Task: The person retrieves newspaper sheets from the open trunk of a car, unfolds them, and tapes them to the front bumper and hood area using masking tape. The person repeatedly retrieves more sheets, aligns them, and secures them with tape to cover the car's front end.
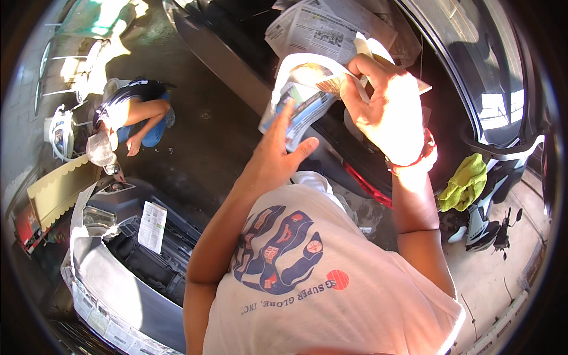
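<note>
A curled glossy printed paper [305, 109] with white edges and blue patches hangs bent in front of me. My right hand [387, 106], with a red band at its wrist, pinches its upper right end between thumb and fingers. Strong sunlight washes out the back of that hand. My left hand [278, 148] is at the lower left side of the paper, index finger stretched up along it and thumb apart; the finger is slightly blurred. Beyond the paper, newspaper sheets [319, 35] lie over a dark car body [231, 59].
At the left, another person [133, 112] crouches, one hand near a grey bumper-like car part [118, 275] carrying a newspaper piece [152, 226]. A yellow-green cloth [464, 183] hangs by a motorcycle [488, 228] on the right. A car window [497, 65] stands at upper right.
</note>
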Motion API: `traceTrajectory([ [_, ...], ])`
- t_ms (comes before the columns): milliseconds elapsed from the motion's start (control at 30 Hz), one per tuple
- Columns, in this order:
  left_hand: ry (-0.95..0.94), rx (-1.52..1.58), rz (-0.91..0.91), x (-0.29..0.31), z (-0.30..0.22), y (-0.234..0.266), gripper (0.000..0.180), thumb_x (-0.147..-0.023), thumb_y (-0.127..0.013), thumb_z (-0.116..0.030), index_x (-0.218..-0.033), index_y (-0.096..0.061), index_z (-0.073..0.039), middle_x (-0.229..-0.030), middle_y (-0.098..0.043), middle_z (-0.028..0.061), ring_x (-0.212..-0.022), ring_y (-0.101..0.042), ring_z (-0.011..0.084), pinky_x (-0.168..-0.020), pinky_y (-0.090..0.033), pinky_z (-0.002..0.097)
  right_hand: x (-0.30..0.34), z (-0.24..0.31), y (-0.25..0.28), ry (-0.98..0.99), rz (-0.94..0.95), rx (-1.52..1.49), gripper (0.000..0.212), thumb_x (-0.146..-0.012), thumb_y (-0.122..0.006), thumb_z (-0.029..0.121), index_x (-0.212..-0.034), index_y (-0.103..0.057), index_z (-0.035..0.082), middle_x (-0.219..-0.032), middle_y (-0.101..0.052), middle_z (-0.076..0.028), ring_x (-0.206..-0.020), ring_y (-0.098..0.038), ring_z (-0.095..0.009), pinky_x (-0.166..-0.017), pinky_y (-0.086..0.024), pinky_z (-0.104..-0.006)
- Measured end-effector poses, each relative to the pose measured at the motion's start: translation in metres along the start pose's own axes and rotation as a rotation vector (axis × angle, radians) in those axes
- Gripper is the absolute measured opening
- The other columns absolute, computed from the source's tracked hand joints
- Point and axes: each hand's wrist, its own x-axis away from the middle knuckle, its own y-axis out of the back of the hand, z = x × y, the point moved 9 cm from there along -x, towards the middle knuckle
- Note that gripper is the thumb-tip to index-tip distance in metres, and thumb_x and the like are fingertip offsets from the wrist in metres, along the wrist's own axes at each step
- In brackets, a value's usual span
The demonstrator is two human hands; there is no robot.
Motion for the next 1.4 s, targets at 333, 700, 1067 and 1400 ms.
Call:
traceTrajectory([
  [333, -0.296, -0.714, -0.169, 0.099, 0.01, 0.108, 0.141, -0.071, -0.1, -0.05, -0.18, -0.017, -0.019, -0.184, -0.01, 0.0263, -0.167, -0.023, 0.0484, -0.132, -0.031, 0.0564, 0.004, 0.083, -0.11, -0.563, 0.092, -1.759, 0.034, -0.106, -0.07, 0.013, -0.133, -0.066, -0.005, -0.117, -0.075, -0.01, -0.094, -0.071, -0.02, -0.077, -0.06, -0.0335],
  [700, -0.394, -0.1, -1.014, 0.258, 0.076, 0.213, 0.043, -0.109, -0.071, -0.029, -0.136, -0.07, 0.004, -0.131, -0.075, 0.0229, -0.12, -0.073, 0.0415, -0.102, -0.056, 0.05, 0.004, 0.297, -0.213, -0.085, 0.168, -1.998, 0.026, -0.107, -0.066, 0.011, -0.124, -0.067, -0.009, -0.13, -0.071, -0.017, -0.123, -0.068, -0.026, -0.107, -0.058, -0.042],
  [1067, -0.283, 0.639, -1.006, 0.357, 0.159, 0.292, 0.021, -0.109, -0.075, -0.016, -0.117, -0.083, 0.002, -0.096, -0.075, -0.005, -0.081, -0.057, 0.0002, -0.072, -0.047, 0.0215, 0.07, 0.353, -0.226, -0.14, 0.387, -1.365, 0.043, -0.107, -0.076, 0.024, -0.145, -0.061, 0.01, -0.13, -0.069, -0.009, -0.115, -0.073, -0.024, -0.081, -0.061, -0.0352],
  [1400, -0.335, 0.437, -0.687, 0.441, 0.14, 0.325, 0.016, -0.102, -0.077, -0.013, -0.112, -0.077, -0.001, -0.102, -0.074, 0.0003, -0.098, -0.066, 0.0129, -0.09, -0.053, 0.0301, 0.093, 0.248, -0.3, -0.225, 0.497, -0.721, 0.09, -0.097, -0.083, 0.056, -0.162, -0.052, 0.001, -0.154, -0.056, -0.019, -0.122, -0.061, -0.025, -0.087, -0.057, -0.0366],
])
